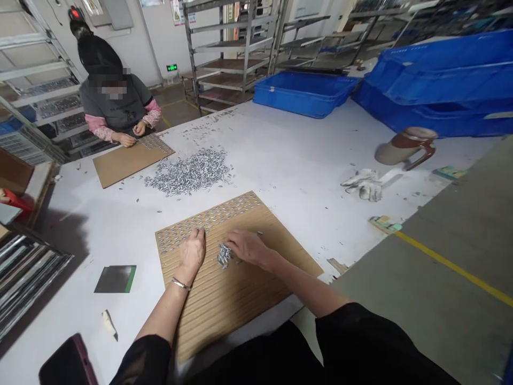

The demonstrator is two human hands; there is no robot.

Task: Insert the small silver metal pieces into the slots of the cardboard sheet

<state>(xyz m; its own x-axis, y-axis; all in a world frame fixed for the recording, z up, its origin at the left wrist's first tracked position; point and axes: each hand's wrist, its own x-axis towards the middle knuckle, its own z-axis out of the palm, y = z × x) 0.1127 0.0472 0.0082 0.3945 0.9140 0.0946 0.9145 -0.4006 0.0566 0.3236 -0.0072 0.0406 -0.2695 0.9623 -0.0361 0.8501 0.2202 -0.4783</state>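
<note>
A ridged brown cardboard sheet [240,299] lies in front of me, with rows of small silver metal pieces [212,216] along its far edge. My left hand [193,250] rests on the sheet just below those rows, its fingers bent and closed; whatever they hold is hidden. At the middle of the sheet my right hand [247,247] curls its fingers against a small heap of the same pieces [224,255], fingertips closed at its edge. Beyond the sheet spreads a large loose pile of silver pieces [192,172] on the white table [280,155].
Across the table a co-worker [120,101] handles pieces on another brown board [120,164]. Blue crates [300,95], a brown mug [409,145] and white gloves [363,185] are at the right. A dark plate [114,279], a knife [109,323] and a phone [66,363] lie left.
</note>
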